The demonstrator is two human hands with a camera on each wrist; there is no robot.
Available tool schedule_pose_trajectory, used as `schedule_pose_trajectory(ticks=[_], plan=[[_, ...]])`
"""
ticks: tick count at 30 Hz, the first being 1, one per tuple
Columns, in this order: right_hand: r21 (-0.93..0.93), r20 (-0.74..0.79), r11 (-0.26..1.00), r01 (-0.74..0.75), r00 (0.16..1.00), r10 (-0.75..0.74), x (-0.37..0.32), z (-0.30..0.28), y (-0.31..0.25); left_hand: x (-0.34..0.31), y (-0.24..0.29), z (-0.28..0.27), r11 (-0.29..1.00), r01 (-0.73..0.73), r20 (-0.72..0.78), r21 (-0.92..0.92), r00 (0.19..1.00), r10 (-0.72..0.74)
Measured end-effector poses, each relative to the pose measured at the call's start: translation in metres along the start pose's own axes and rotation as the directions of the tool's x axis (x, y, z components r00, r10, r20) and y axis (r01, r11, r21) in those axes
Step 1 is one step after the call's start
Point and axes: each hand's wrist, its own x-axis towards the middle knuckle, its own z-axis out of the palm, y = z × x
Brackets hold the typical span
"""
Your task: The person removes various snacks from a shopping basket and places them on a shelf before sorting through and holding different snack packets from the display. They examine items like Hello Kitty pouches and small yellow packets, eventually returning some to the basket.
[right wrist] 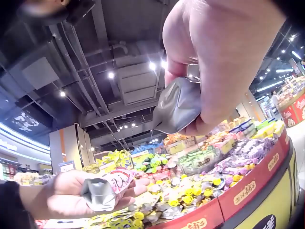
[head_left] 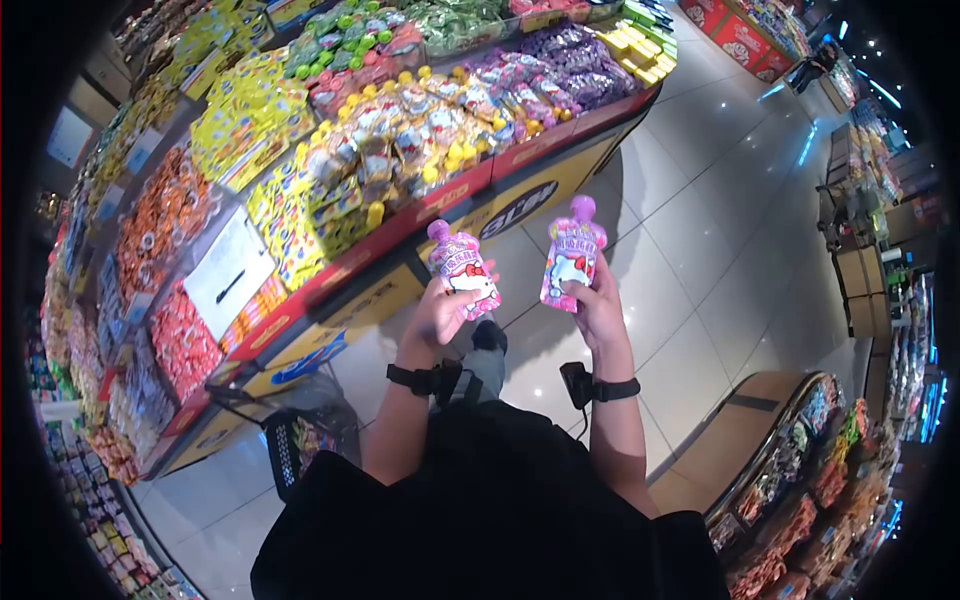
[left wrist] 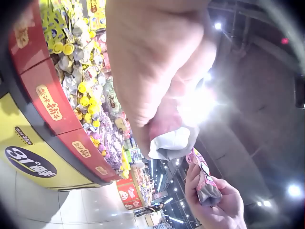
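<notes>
In the head view my left hand (head_left: 438, 312) holds a pink spout pouch (head_left: 466, 268) with a white cartoon cat and a pink cap, thumb across its lower front. My right hand (head_left: 602, 312) grips a similar pouch (head_left: 572, 250), capped in light purple, with the thumb pressed on its face. Both pouches stand cap-up, side by side and apart. From the right wrist, the silvery base of one pouch (right wrist: 178, 106) shows under the right hand, while the left-hand pouch (right wrist: 102, 193) lies across that hand's fingers.
A long display counter (head_left: 480, 185) heaped with wrapped sweets curves along the front and left. A white sign (head_left: 230, 270) lies on it. Below stands a dark shopping basket (head_left: 285, 455) holding packets. Another sweets stand (head_left: 800, 480) is at right, with tiled floor (head_left: 690, 270) between.
</notes>
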Motion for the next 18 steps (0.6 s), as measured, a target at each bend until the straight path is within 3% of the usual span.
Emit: schedule_pose_trajectory(ticks=[3,5,7,9,11,12,13,15,17,18], plan=[[0.02,-0.084,0.995,-0.095,0.992,0.096,0.047,-0.013,-0.002,0.069,0.002,-0.019,0.992,-0.03,0.003,-0.122,1.0,0.031],[0.061,-0.169,0.981,-0.186,0.966,0.194,0.078,-0.027,-0.004,0.114,0.006,-0.027,0.994,-0.026,-0.048,-0.105,0.999,0.021],[0.017,-0.191,0.98,-0.2,0.961,0.2,0.103,-0.043,-0.008,0.153,0.011,-0.037,0.988,0.117,-0.087,-0.104,0.988,-0.127],[-0.032,-0.235,0.983,-0.18,0.958,0.168,0.121,-0.06,-0.012,0.184,0.016,-0.038,0.993,0.112,-0.132,-0.022,0.985,-0.114],[-0.025,-0.266,0.988,-0.153,0.954,0.141,0.138,-0.07,-0.017,0.213,0.026,-0.034,0.988,0.128,-0.097,-0.082,0.986,-0.136],[-0.014,-0.298,0.984,-0.18,0.94,0.168,0.144,-0.075,-0.02,0.225,0.027,-0.031,0.988,0.113,-0.197,-0.103,0.971,-0.132],[-0.003,-0.328,0.978,-0.208,0.924,0.195,0.151,-0.077,-0.024,0.233,0.037,-0.026,0.988,0.116,-0.196,-0.101,0.971,-0.134],[-0.018,-0.352,0.978,-0.207,0.917,0.187,0.167,-0.082,-0.027,0.251,0.052,-0.022,0.968,0.249,-0.279,0.012,0.931,-0.236],[-0.1,-0.365,0.968,-0.232,0.913,0.182,0.189,-0.086,-0.033,0.272,0.051,-0.03,0.974,0.218,-0.215,0.056,0.956,-0.201],[-0.101,-0.361,0.966,-0.239,0.913,0.189,0.202,-0.089,-0.036,0.283,0.047,-0.03,0.991,0.103,-0.266,0.088,0.961,-0.077]])
